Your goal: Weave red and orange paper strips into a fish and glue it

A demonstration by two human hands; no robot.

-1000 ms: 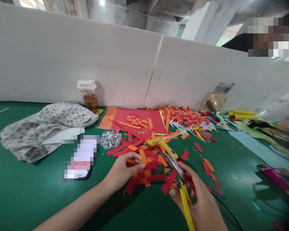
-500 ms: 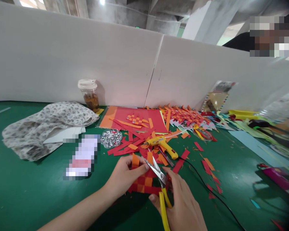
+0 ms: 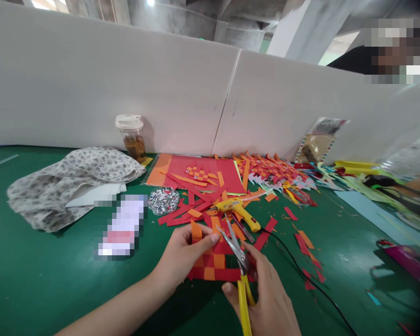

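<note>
My left hand (image 3: 187, 252) pinches a woven paper piece (image 3: 210, 267) of red and orange strips, thumb on its upper part. Loose orange strip ends stand up from the top of the weave. In my right hand (image 3: 266, 289) are yellow-handled scissors (image 3: 243, 268), their blades parted and pointing up and left. The blade tips lie close to an orange strip end by my left thumb. Just beyond the blades, a yellow glue gun (image 3: 238, 208) rests on red and orange paper scraps (image 3: 182, 214).
Red sheets (image 3: 227, 175) in a clear sleeve carry a small woven fish (image 3: 198, 175). Several woven pieces (image 3: 269, 163) are piled behind. Nearby are googly eyes (image 3: 164, 200), a blurred phone (image 3: 121, 226), a lidded cup (image 3: 133, 140) and patterned cloth (image 3: 66, 186). A black cord (image 3: 301, 268) crosses the right side.
The scissors and my right hand have shifted slightly right, and the blade tips have drawn back from my left thumb. My left hand keeps hold of the woven piece.
</note>
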